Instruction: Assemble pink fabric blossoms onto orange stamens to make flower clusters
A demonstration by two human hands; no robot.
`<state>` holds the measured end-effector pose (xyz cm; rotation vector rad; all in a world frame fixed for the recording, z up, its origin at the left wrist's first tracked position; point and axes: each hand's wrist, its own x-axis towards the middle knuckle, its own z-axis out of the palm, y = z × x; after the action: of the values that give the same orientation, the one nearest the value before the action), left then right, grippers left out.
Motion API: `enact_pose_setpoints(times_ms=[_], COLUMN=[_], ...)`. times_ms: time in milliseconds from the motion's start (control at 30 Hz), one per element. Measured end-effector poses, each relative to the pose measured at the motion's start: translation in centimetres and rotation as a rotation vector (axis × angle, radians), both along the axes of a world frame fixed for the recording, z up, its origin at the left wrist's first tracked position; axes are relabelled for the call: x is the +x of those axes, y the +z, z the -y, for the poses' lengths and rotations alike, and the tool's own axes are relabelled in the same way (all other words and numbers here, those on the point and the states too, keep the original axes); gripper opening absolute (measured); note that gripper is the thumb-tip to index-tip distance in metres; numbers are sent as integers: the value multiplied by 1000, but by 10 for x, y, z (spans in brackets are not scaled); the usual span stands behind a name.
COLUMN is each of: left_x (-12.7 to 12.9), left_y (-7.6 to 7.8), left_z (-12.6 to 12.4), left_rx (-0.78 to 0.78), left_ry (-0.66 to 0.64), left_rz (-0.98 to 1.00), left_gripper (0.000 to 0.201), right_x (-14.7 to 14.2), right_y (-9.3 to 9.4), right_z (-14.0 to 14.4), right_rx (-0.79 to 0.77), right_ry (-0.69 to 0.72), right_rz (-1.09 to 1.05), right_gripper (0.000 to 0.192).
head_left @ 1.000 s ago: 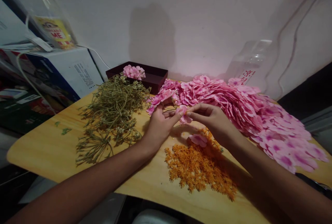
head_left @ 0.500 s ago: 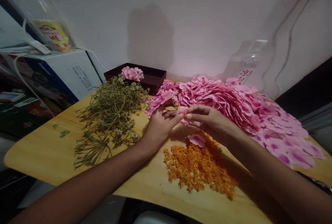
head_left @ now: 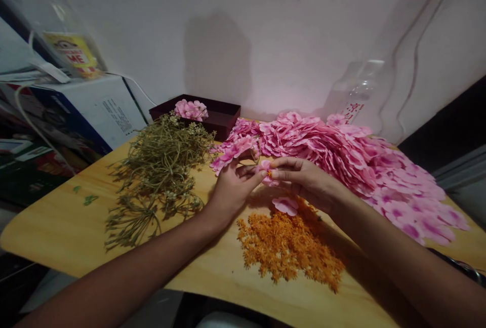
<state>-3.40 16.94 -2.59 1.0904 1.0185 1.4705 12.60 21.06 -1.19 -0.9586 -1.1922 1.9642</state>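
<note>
My left hand (head_left: 232, 189) and my right hand (head_left: 307, 182) meet fingertip to fingertip over the wooden table (head_left: 64, 216). Between them they pinch a small pink fabric flower (head_left: 266, 172) with an orange centre piece at its middle. My left hand also holds a green stem with pink blossoms (head_left: 233, 150) that sticks out toward the back. Just below my right hand lies a loose pink petal (head_left: 286, 205) on the edge of a heap of small orange centres (head_left: 288, 247).
A pile of green stems (head_left: 161, 171) lies at the left. A big heap of pink petals (head_left: 360, 166) runs along the right. A dark red box (head_left: 205, 115) with pink flowers stands at the back, a clear plastic bottle (head_left: 359, 97) by the wall, boxes at the far left.
The view has shifted slightly. My hands stay together on the pink flower, with the right fingers pressed a little closer to the left ones.
</note>
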Motion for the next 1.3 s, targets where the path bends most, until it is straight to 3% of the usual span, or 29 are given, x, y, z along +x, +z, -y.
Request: enact_pose_setpoints(times_ms=[333, 533, 667, 867, 967, 1167, 1300], left_x=[-2, -5, -4, -1, -2, -6, -11], left_y=[-1, -4, -2, 3, 4, -6, -9], left_z=[3, 2, -1, 1, 1, -4, -4], left_rx=[33, -15, 26, 14, 33, 58, 125], left_ry=[-7, -69, -89, -75, -80, -13, 70], left_rz=[-92, 103, 84, 68, 62, -213, -516], left_gripper=[32, 21, 15, 41, 43, 27, 33], right_x=[0, 1, 1, 0, -1, -9, -9], right_y=[-2, 0, 2, 0, 0, 2, -3], right_z=[0, 3, 6, 6, 7, 16, 15], right_rx=[-26, -35, -45, -28, 17, 169, 99], right_ry=[-22, -30, -25, -36, -26, -31, -89], right_rz=[-4, -35, -58, -68, -72, 45, 16], right_gripper=[27, 36, 43, 47, 42, 52, 41])
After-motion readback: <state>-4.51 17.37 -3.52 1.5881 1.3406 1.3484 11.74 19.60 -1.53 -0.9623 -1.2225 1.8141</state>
